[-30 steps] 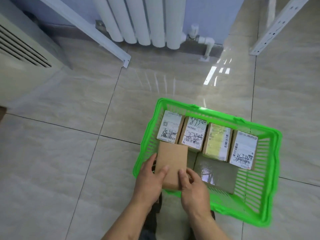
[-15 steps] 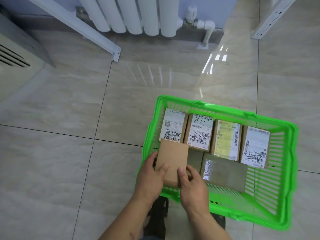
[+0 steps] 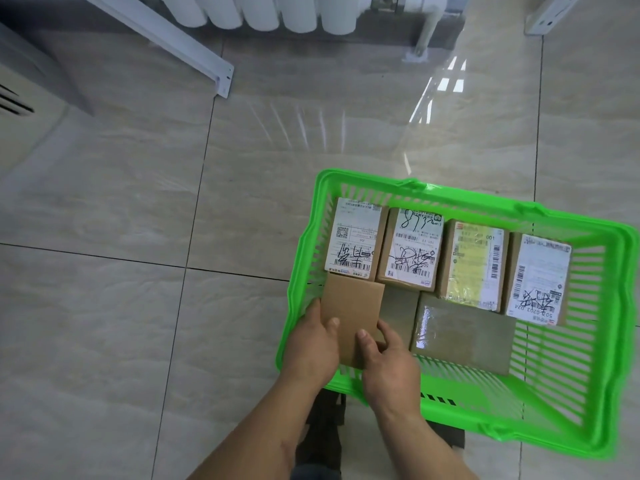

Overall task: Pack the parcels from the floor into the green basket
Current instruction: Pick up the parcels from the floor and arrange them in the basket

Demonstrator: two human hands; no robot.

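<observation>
A green plastic basket [image 3: 460,199] stands on the tiled floor at the lower right. Along its far wall lie several labelled cardboard parcels [image 3: 412,249] side by side. A flat grey-brown parcel [image 3: 464,336] wrapped in glossy tape lies in front of them. I hold a plain brown cardboard parcel [image 3: 351,306] over the basket's near left corner. My left hand [image 3: 313,348] grips its left edge with the thumb on top. My right hand [image 3: 388,368] grips its near right edge, thumb on top as well.
A white radiator [image 3: 263,12] and its pipe [image 3: 427,29] line the far wall. A white metal rail [image 3: 166,34] slants down to the floor at the upper left. A beige unit with vents [image 3: 20,105] stands at the far left. Dark shoes [image 3: 323,434] show below the basket.
The view has tilted down, so the basket sits lower and more to the right. Both hands keep hold of the plain brown parcel at the basket's near left corner.
</observation>
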